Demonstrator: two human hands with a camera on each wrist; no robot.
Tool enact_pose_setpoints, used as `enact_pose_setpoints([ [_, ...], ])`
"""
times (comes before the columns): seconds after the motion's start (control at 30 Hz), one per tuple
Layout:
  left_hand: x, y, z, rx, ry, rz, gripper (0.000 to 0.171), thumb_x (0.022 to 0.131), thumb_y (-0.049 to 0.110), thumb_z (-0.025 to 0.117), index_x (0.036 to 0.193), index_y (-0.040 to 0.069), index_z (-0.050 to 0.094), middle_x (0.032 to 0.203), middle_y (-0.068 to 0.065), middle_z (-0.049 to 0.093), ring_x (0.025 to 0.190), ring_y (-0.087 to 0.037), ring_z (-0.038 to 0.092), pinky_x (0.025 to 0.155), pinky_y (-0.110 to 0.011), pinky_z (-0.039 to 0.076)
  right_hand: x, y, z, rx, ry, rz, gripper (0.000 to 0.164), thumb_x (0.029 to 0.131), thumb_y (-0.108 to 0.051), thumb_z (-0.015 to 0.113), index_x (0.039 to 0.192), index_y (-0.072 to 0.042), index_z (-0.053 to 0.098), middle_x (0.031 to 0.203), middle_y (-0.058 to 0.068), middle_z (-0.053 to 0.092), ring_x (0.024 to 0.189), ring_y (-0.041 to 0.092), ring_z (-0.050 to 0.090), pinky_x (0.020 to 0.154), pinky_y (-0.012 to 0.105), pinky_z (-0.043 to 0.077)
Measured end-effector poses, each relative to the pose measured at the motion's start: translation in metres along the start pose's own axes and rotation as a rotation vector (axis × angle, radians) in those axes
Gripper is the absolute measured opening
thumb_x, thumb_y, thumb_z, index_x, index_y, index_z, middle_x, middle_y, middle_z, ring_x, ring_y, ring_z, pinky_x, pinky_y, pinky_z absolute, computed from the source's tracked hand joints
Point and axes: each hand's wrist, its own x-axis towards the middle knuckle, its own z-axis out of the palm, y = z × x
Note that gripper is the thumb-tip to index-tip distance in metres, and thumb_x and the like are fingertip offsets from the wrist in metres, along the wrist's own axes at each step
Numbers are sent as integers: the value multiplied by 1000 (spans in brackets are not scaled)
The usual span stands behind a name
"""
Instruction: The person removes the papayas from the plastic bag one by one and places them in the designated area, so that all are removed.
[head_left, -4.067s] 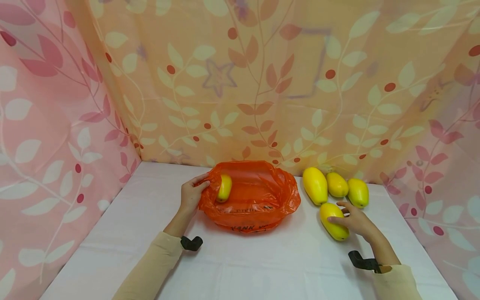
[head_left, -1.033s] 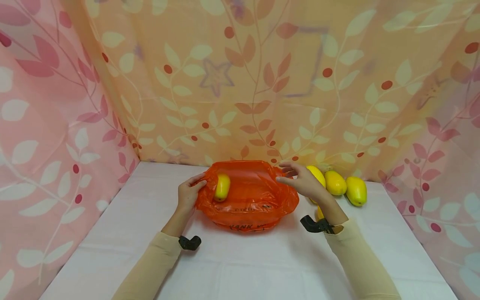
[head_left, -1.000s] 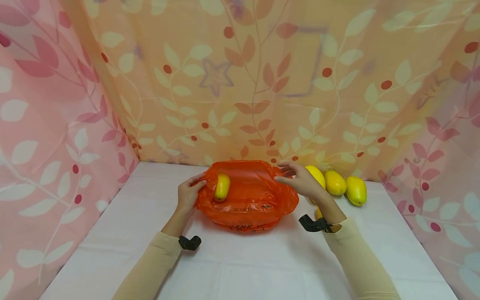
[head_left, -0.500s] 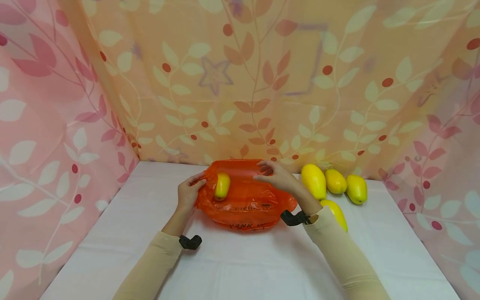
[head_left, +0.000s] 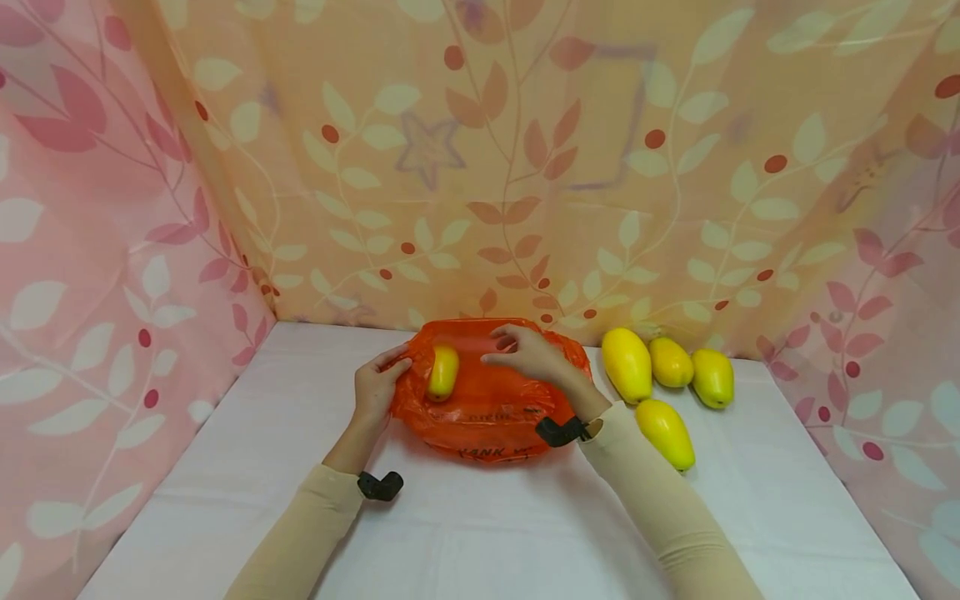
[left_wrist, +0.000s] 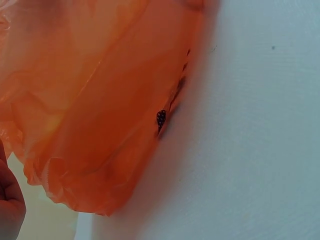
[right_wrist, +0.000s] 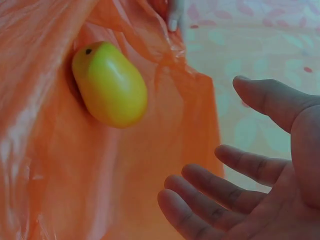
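An orange-red plastic bag [head_left: 487, 429] lies spread on the table, its mouth facing up. Inside at its left end rests a yellow mango [head_left: 443, 373], greenish at one tip in the right wrist view. My left hand [head_left: 375, 387] pinches the bag's left rim between thumb and fingers. Over the bag's opening hovers my right hand [head_left: 528, 354], palm toward the mango [right_wrist: 110, 85], fingers spread and holding nothing. In the left wrist view the bag [left_wrist: 95, 125] fills the left side, with part of my left hand [left_wrist: 9, 200] at the edge.
Several more mangoes lie right of the bag: a large one [head_left: 627, 365], two smaller ones [head_left: 671, 362] by the back curtain [head_left: 360, 208], and one [head_left: 666, 435] nearer the front. The white table [head_left: 465, 533] spreads in front. Patterned curtains also hang at both sides.
My right hand has left the front mango on the right and moved left over the bag, still going left in the last second. My left hand keeps its hold on the rim.
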Motion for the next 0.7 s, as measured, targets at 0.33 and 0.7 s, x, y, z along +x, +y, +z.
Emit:
enact_pose_setpoints([
  [0.33, 0, 2, 4, 10, -3, -6, 34, 89, 10, 71, 122, 4, 68, 114, -1, 68, 98, -1, 60, 81, -10, 53, 16, 1, 20, -49, -19, 20, 59, 89, -39, 69, 136, -7, 53, 134, 20, 57, 117, 33, 57, 95, 47, 52],
  [0.7, 0, 2, 4, -54, -1, -24, 37, 88, 9, 71, 123, 1, 66, 102, 9, 68, 96, -2, 61, 80, -12, 54, 34, 3, 43, 22, -1, 34, 57, 90, -30, 70, 135, -1, 52, 136, 24, 55, 120, 36, 55, 98, 48, 51],
])
